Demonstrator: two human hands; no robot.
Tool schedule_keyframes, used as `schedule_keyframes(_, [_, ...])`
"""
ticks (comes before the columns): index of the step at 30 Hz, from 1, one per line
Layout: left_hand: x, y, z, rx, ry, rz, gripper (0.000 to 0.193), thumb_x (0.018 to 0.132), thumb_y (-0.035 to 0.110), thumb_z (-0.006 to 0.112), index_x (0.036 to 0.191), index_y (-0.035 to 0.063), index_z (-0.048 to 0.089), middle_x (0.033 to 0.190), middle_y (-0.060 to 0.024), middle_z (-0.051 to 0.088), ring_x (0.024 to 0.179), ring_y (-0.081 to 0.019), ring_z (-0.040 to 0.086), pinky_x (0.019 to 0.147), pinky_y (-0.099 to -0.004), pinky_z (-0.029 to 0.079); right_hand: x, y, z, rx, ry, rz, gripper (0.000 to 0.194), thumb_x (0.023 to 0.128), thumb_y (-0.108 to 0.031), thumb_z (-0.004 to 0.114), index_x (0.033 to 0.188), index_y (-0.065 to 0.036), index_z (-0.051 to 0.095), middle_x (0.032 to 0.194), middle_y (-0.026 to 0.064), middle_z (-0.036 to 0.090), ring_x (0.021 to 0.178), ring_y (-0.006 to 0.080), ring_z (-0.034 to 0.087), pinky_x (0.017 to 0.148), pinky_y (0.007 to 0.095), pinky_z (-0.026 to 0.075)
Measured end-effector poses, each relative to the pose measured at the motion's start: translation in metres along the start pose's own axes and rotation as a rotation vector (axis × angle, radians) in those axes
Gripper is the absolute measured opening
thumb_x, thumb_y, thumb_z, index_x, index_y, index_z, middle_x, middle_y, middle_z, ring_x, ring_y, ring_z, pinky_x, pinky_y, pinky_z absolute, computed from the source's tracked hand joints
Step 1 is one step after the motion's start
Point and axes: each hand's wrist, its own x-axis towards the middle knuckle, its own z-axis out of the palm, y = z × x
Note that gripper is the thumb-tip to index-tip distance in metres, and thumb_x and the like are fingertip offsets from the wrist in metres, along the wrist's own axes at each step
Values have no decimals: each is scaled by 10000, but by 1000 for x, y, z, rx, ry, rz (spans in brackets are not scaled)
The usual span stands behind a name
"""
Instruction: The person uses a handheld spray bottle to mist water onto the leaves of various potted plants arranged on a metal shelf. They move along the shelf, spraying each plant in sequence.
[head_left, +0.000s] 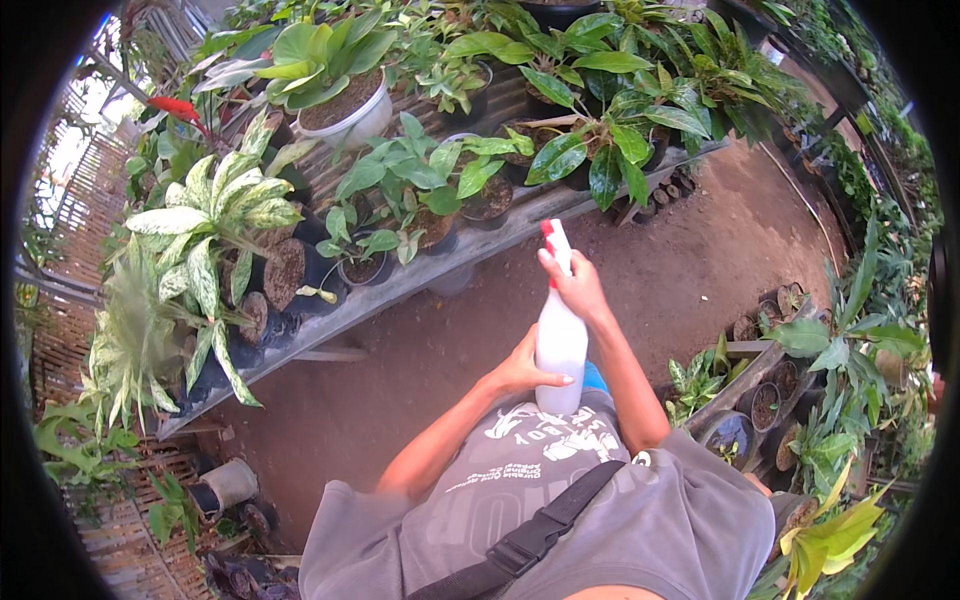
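Note:
A white plastic spray bottle (561, 337) with a red and white trigger head (556, 244) is held upright close to my body. My left hand (531, 369) wraps around the lower part of the bottle, its thumb across the front. Around the neck, just under the trigger head, my right hand (577, 283) is closed. The bottle is translucent, and its lower part looks slightly darker. Its base lies close to my grey shirt, and whether it touches the shirt cannot be told.
Ahead, a long corrugated bench (330, 326) bears several potted plants, among them a variegated one (217, 217) and a white pot (349, 112). Bare soil floor (450, 337) lies below. At right, more pots stand behind a wooden rail (739, 375). A fallen pot (229, 484) is at lower left.

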Motion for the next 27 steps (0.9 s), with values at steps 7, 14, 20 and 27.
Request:
schedule_keyframes(7, [-24,28,15,436,233,155,1170,512,383,928,1433,-8,321,1338,-224,489,1295,-351,487,1075,-481,409,-41,-47,-26,127,-97,-463,323,868,-310,763,868,-8,648,748,-4,560,689,72,533,609,268,439])
schedule_keyframes(14, [3,32,36,229,274,55,1144,528,366,925,1420,-11,318,1333,-188,477,1278,-318,493,1067,-446,402,-12,-65,-28,100,-170,-338,330,886,-269,744,1006,26,658,885,51,612,798,129,583,710,312,476])
schedule_keyframes(20, [22,41,71,381,437,121,1150,525,352,922,1429,-12,310,1331,-199,485,1275,-339,504,1073,-447,412,7,-71,-59,114,-279,-525,342,881,-279,743,1023,14,637,859,65,602,782,132,579,712,305,472])
schedule_keyframes(27, [53,43,90,481,483,194,1159,512,352,938,1434,5,328,1302,-172,514,1259,-320,521,1072,-447,422,27,-63,-95,190,-278,-622,327,842,-280,796,903,-13,617,746,43,581,653,112,543,613,305,459])
